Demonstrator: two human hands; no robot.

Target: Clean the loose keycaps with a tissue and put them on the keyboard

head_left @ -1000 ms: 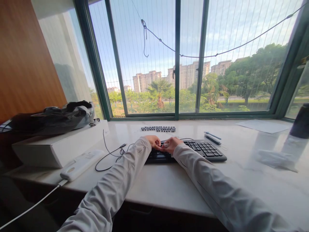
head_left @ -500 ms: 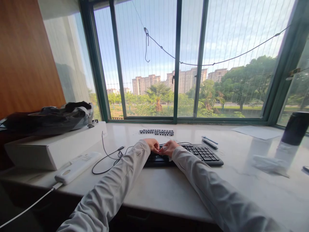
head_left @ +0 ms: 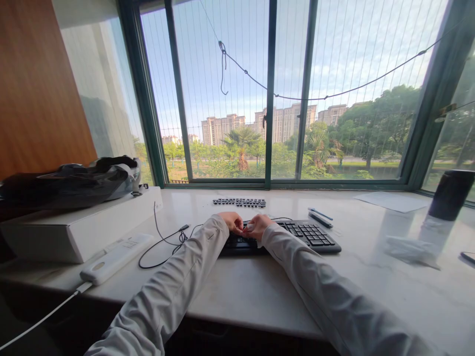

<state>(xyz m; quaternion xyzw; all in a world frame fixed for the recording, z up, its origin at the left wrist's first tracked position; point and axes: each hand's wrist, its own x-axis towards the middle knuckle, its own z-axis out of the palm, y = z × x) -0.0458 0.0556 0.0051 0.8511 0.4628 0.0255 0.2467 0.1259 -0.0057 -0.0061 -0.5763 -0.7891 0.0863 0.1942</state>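
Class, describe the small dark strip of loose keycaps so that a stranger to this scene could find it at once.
Start at the wide window and drop to the white marble sill below it. Just behind the black keyboard, where both hands meet, lies the strip of keycaps. Unlike the keyboard, it is short, thin, cable-free and untouched.

office/home desk nook | kbd [head_left: 297,235] on marble sill [head_left: 241,287] | big window [head_left: 270,94], flats outside
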